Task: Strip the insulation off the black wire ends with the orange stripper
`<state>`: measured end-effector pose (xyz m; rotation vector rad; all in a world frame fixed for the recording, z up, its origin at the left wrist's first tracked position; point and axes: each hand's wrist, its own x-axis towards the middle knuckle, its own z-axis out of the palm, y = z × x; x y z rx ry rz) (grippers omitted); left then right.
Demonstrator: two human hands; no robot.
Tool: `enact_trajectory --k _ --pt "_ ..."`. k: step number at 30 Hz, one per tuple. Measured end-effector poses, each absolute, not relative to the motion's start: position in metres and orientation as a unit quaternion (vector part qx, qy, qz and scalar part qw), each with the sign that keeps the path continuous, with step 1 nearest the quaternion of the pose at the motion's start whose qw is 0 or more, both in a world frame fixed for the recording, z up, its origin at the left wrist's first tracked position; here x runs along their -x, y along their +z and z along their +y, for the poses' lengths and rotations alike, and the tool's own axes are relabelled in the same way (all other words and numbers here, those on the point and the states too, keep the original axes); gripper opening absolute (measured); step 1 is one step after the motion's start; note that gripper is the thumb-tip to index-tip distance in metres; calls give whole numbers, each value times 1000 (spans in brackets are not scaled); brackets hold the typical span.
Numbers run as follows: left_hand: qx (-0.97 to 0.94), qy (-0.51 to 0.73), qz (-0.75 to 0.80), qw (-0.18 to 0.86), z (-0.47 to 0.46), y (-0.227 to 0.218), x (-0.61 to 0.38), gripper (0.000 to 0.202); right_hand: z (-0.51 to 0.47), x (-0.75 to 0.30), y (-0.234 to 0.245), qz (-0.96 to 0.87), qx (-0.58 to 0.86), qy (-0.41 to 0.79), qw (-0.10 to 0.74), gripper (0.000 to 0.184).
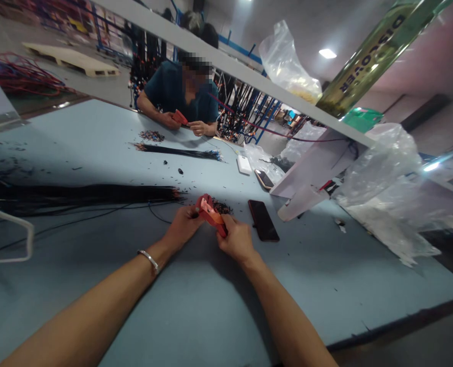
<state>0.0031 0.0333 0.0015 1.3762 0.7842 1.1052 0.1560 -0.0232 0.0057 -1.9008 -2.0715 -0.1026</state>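
My right hand (237, 237) is closed around the handles of a red wire stripper (210, 211), whose jaws point up and left. My left hand (184, 222) is pinched at the tool's jaws, fingers together on a thin black wire (155, 214) that trails off to the left. A small pile of stripped insulation bits (222, 207) lies just behind the tool. A long bundle of black wires (84, 194) lies across the table to the left of my hands.
A dark phone (263, 220) lies right of my hands, with another phone (264, 179) and a white box (243, 164) farther back. Across the blue table (195, 306) a person holds a red tool (180, 118), a wire bundle (180, 151) before them. Plastic bags (382, 178) crowd the right.
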Motion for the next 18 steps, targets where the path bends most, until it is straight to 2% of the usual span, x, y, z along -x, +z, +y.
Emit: enact_trajectory --k 8,18 --pt "-602 460 340 557 37 -2 -4 16 -22 -158 3 -725 670 -49 151 22" --pt "-608 462 350 542 36 -1 -3 14 -21 -158 4 -728 669 -46 143 21"
